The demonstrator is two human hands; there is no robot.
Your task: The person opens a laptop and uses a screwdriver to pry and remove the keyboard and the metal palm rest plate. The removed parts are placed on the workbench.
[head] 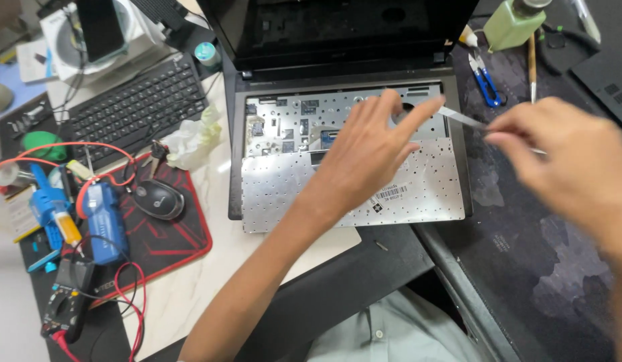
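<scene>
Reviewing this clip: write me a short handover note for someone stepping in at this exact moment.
Left hand: open, fingers spread over the flipped-over laptop keyboard, index fingertip near a thin metal tool.
Right hand: blurred, pinching that tool's other end; grip looks closed.
Laptop: lid open, keyboard lifted out and lying back-side up on the palm rest, keyboard bay exposed.
Done: keyboard is out of its bay.
Left: whether its ribbon cable is detached cannot be seen.
Nearby: blue snips, mouse.

Left hand [364, 157] hovers over the opened laptop [291, 167], right hand [566, 157] pinching tweezers [462, 117] beside it.
</scene>
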